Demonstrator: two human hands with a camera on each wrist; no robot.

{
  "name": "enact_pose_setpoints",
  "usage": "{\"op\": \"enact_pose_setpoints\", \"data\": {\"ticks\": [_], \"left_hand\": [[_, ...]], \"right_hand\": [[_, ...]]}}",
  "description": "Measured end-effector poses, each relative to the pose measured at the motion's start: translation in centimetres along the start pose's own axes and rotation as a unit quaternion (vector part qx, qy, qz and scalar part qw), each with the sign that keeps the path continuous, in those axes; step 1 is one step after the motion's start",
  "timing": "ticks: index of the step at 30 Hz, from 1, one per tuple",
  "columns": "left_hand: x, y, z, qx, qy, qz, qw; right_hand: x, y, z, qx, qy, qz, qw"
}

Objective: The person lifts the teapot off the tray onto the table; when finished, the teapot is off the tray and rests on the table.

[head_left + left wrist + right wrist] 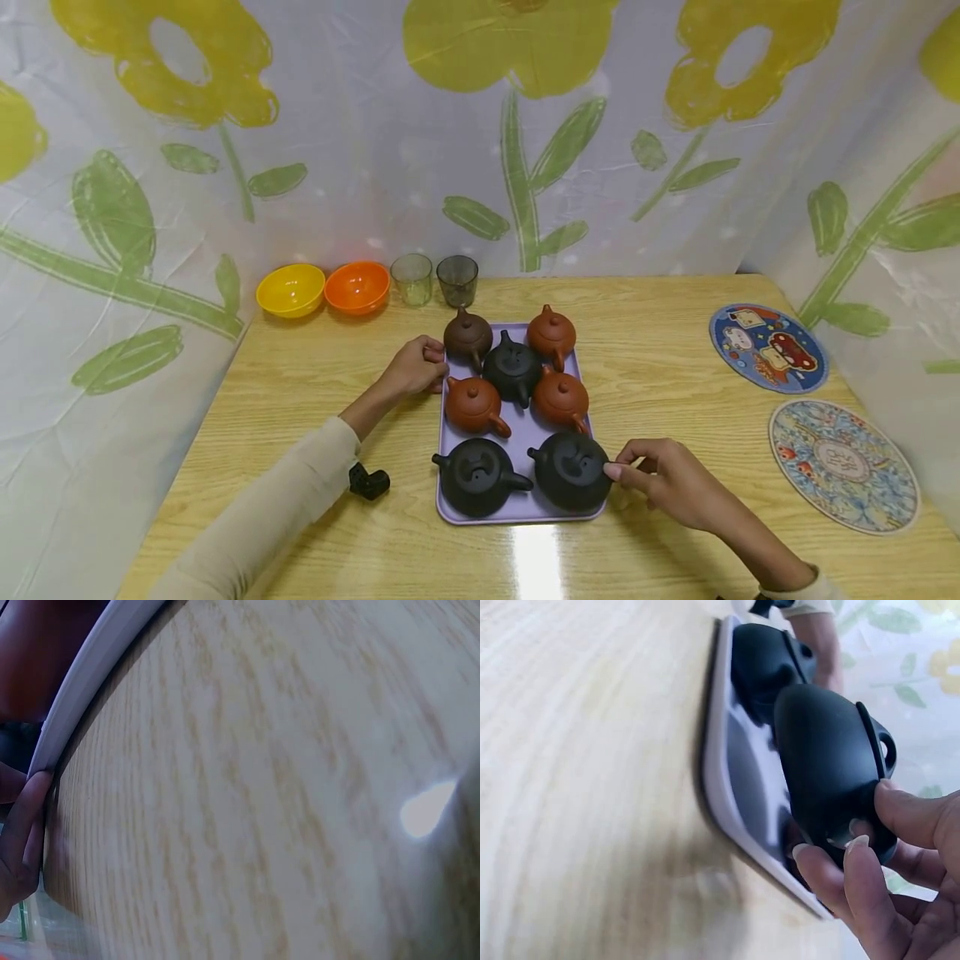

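Observation:
A lilac tray point(522, 517) carries several clay teapots. My left hand point(417, 365) grips its left rim, beside a dark brown teapot point(467, 335); in the left wrist view the fingers point(26, 825) lie against that rim. At the tray's front right corner sits a large black teapot point(573, 473), spout to the left. My right hand point(667, 479) pinches its handle side between thumb and fingers, which hide the handle. Another large black teapot point(474, 479) stands to its left. Behind them are reddish teapots point(472, 404) and a smaller black teapot point(513, 369).
Along the back left stand a yellow bowl point(291, 292), an orange bowl point(357, 289), a greenish glass point(412, 281) and a dark glass point(457, 282). Two round mats, one blue point(768, 348) and one floral point(843, 467), lie at right. A small black object point(369, 482) is near the left sleeve.

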State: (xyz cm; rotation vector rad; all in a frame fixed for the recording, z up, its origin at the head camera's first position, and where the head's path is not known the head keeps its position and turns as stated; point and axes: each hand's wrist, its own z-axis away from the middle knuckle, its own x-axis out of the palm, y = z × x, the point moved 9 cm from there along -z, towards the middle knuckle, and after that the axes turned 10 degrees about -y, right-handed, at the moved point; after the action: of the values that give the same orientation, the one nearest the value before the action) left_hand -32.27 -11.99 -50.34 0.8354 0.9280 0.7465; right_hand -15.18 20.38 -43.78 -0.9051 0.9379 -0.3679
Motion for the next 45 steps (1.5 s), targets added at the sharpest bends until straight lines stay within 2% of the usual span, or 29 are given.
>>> {"op": "enact_pose_setpoints", "data": {"ticks": [7, 18, 31, 41, 45], "left_hand": [[0.1, 0.3, -0.3, 0.009, -0.002, -0.004, 0.9999], [0.2, -0.1, -0.6, 0.007, -0.010, 0.020, 0.9997], [0.3, -0.2, -0.5, 0.004, -0.011, 0.014, 0.9998], [0.1, -0.6, -0.2, 0.002, -0.004, 0.014, 0.9999], [0.3, -0.5, -0.6, 0.006, -0.009, 0.017, 0.9998]], "right_hand": [[-1.7, -0.4, 0.0, 0.011, -0.001, 0.008, 1.000], [-4.7, -1.3, -0.7, -0.013, -0.003, 0.017, 1.000], [-9.2, -0.1, -2.5, 0.009, 0.021, 0.020, 1.000], [-11.3, 1.7, -4.4, 0.032, 0.027, 0.017, 0.999], [-12.2, 2.5, -4.9, 0.040, 0.030, 0.019, 0.999]]}}
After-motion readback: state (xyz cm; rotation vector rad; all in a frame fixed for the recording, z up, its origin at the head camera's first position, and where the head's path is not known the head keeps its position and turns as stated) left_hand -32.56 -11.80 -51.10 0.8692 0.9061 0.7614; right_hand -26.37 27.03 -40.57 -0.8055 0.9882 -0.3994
